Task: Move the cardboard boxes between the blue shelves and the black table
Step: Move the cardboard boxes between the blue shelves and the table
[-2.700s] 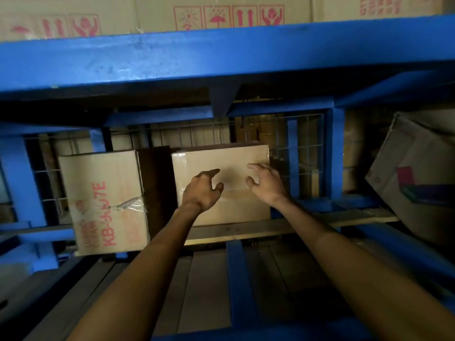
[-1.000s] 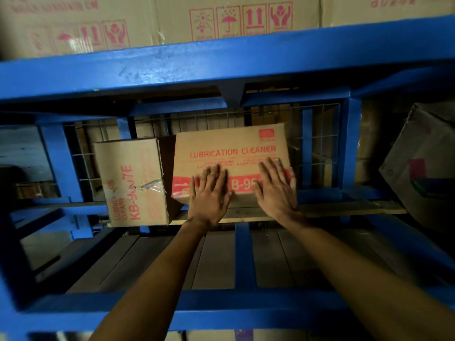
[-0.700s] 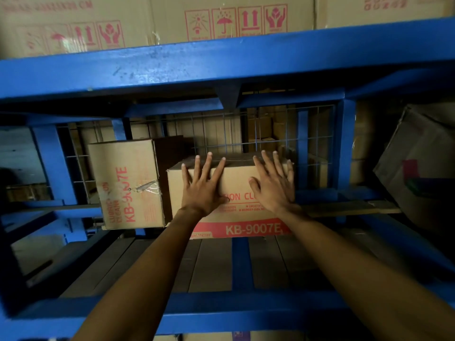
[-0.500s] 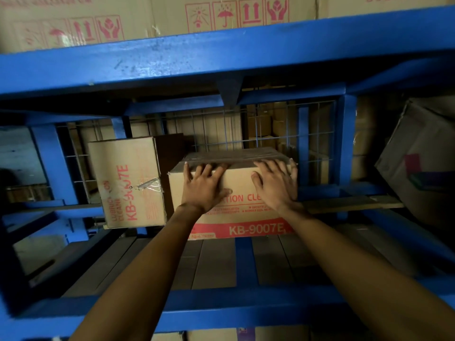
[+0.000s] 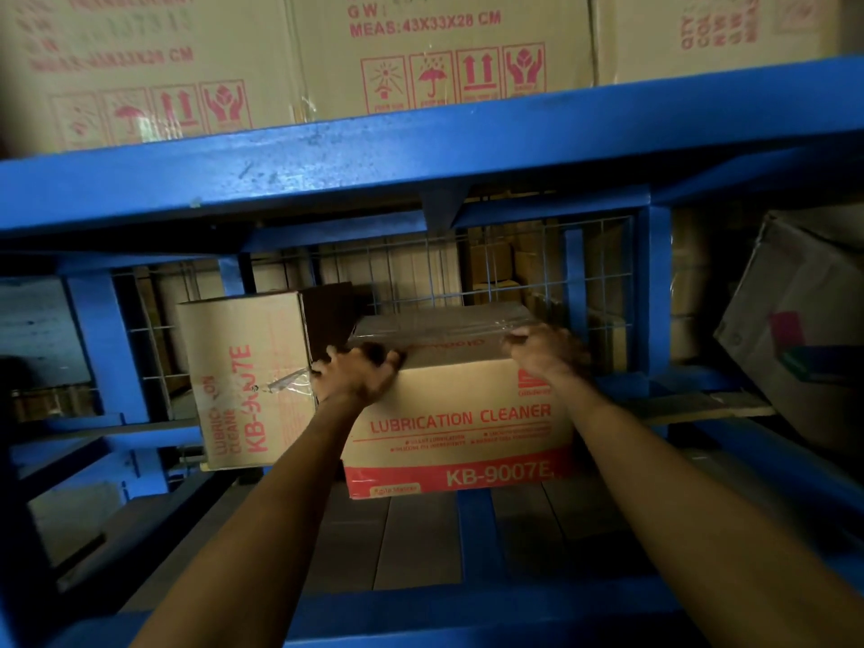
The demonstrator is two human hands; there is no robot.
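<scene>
The LUBRICATION CLEANER box point(image 5: 460, 413), a taped cardboard carton marked KB-9007E, sits on the wooden slats of the lower blue shelf point(image 5: 421, 147), with its printed face turned toward the camera and its top sealed under clear tape. It is judged stiff and probably heavy, since cans of cleaner are likely packed inside, and the glossy tape on top may be slippery; a hold at the upper corners, followed by support under the bottom edge, is judged safest. The left hand point(image 5: 357, 374) is curled over the upper left corner, and the right hand point(image 5: 544, 350) is hooked over the upper right edge, though its fingers are blurred. A second KB-9007E carton point(image 5: 243, 381) stands on end just beside it to the left. The box's back and underside are hidden, the black table is not in view, and a tilted carton point(image 5: 795, 329) at the right is cut off.
</scene>
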